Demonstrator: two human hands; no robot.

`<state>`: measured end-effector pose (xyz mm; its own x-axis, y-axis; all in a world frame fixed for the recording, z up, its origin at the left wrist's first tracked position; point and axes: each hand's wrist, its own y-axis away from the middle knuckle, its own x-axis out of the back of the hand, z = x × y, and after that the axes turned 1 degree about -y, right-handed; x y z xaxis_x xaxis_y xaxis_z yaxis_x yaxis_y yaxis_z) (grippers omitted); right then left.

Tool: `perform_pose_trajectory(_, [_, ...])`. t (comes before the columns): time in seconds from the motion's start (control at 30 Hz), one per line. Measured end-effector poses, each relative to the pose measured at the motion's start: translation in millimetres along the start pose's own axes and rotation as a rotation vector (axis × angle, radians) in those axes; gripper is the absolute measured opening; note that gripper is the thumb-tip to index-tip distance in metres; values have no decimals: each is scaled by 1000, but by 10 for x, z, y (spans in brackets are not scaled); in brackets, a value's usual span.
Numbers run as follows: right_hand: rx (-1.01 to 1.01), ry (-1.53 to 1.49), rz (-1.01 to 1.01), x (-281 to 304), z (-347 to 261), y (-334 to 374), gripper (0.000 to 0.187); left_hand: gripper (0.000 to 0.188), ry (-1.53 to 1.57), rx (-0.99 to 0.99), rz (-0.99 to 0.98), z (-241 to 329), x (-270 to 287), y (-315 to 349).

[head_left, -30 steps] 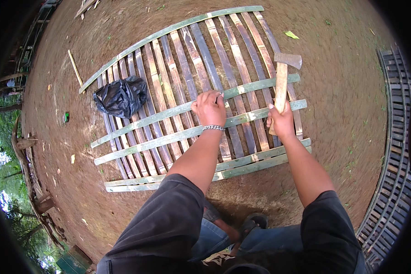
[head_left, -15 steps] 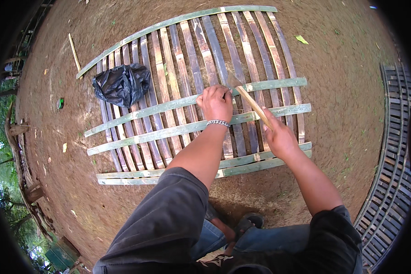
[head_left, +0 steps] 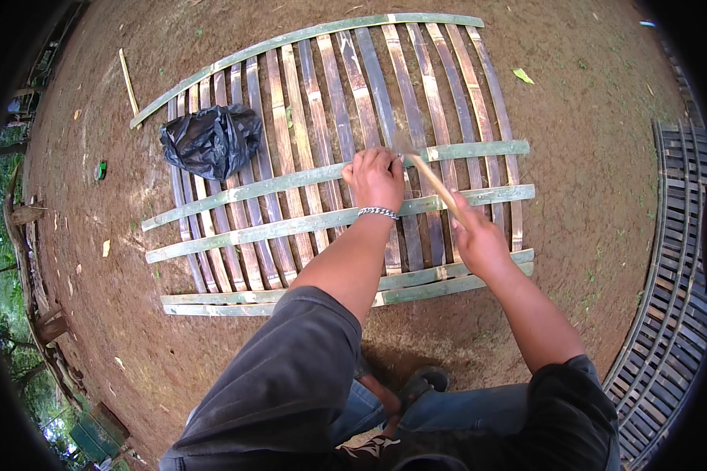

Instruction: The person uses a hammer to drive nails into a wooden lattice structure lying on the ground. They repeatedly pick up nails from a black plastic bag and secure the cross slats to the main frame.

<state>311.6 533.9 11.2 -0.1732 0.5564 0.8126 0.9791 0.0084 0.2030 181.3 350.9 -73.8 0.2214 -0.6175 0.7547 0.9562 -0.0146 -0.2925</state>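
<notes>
A panel of dark, spaced bamboo slats [head_left: 316, 98] lies on the ground, crossed by green bamboo strips [head_left: 279, 185]. My left hand [head_left: 375, 180], a chain bracelet at its wrist, rests on one of these cross strips. Its fingers are bunched together, and whatever they pinch is hidden. In my right hand [head_left: 480, 239] is a hammer [head_left: 434, 180], gripped by its wooden handle. The motion-blurred hammer head is over the same strip, just right of my left fingertips.
A crumpled black plastic bag [head_left: 212, 141] sits on the panel's left part. On the bare soil lie a thin stick [head_left: 128, 81] and a yellow leaf [head_left: 523, 76]. Another slatted panel [head_left: 668, 290] stretches along the right edge. A green box [head_left: 98, 433] stands at lower left.
The hammer head has shifted slightly and remains close to the strip. My left hand keeps its place on the strip. The whole view has moved a little.
</notes>
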Motion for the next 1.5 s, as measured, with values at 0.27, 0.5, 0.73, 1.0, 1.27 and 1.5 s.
perform_pose_trajectory(0.27, [60,-47,97,-62,31,6,66,7,13,13,-10,-9,-1,2])
perform_pose_trajectory(0.5, [135,-119,240,-59,28,8,65,5,24,22,-14,12,0,7])
perform_pose_trajectory(0.73, [-81,-74,28,10,-27,7,67,7,27,4,12,24,24,-9])
perform_pose_trajectory(1.0, [21,-159,127,153,-216,70,67,116,-448,-103,-695,-90,726,48])
perform_pose_trajectory(1.27, [52,-86,86,75,-119,5,66,116,-533,-194,-702,-187,782,41])
perform_pose_trajectory(1.5, [194,-14,166,-49,76,5,66,115,-529,-209,-713,-162,765,65])
